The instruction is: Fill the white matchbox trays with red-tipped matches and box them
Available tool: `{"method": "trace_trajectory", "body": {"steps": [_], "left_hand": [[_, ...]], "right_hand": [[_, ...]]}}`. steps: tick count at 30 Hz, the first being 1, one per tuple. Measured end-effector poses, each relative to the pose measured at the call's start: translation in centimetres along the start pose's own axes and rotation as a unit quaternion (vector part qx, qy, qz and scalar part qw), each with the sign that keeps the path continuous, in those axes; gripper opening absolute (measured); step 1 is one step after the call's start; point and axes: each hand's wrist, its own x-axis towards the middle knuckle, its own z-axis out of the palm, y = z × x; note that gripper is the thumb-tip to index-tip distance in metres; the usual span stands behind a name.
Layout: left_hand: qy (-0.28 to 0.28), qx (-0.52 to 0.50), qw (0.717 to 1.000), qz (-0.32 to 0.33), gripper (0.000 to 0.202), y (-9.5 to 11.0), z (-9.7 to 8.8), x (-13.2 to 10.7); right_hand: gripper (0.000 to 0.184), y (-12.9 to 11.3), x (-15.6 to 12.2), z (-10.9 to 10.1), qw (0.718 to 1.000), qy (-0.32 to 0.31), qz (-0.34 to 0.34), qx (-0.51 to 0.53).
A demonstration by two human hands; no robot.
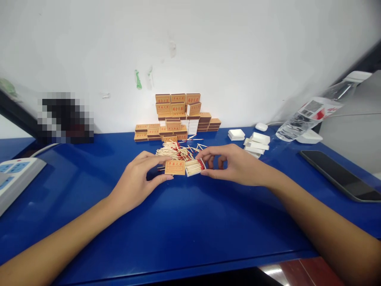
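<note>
My left hand (139, 173) pinches an orange matchbox sleeve (175, 168) with red lettering between thumb and fingers. My right hand (230, 163) grips the outer end of a white matchbox tray (194, 167) filled with red-tipped matches. The tray's left end meets the sleeve's right opening; whether it is partly inside I cannot tell. Just behind, a loose pile of matches (169, 151) lies on the blue tabletop (190, 226). Against the wall, several matchboxes (177, 108) are stacked in tiers.
Several white trays (256, 143) lie to the right, with another small white stack (236, 134) beside them. Farther right are a tilted water bottle (317, 109) and a dark phone (342, 174). A power strip (19, 180) sits at the left edge.
</note>
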Motion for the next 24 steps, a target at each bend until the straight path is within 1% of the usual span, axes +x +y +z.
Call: {"method": "trace_trajectory", "body": {"steps": [7,12,16,18,20,22,24], "left_hand": [[0.012,-0.044,0.998,-0.035,0.049,0.0,-0.2,0.1],[0.005,-0.089,0.994,-0.06,0.047,0.1,-0.5,0.4],[0.003,-0.115,0.991,-0.072,0.046,0.3,-0.4,0.4],[0.006,-0.12,0.99,-0.072,0.046,0.5,-0.3,0.3],[0.005,-0.121,0.99,-0.069,0.045,0.7,-0.1,0.2],[0.001,-0.123,0.99,-0.066,0.045,0.8,0.0,0.1],[0.006,-0.122,0.99,-0.071,0.045,1.0,0.0,0.1]], "right_hand": [[0.031,-0.4,-0.2,0.8,0.998,0.066,-0.004,-0.01],[0.03,-0.6,-0.2,1.0,0.997,0.076,0.002,-0.01],[0.032,-0.5,-0.1,1.2,0.995,0.099,0.007,-0.01],[0.033,-0.6,-0.1,1.3,0.995,0.099,0.011,-0.004],[0.033,-0.9,-0.1,1.6,0.996,0.085,0.014,0.009],[0.035,-1.3,0.0,2.1,0.997,0.067,0.015,0.033],[0.039,-1.7,0.0,2.8,0.996,0.062,0.015,0.059]]}}
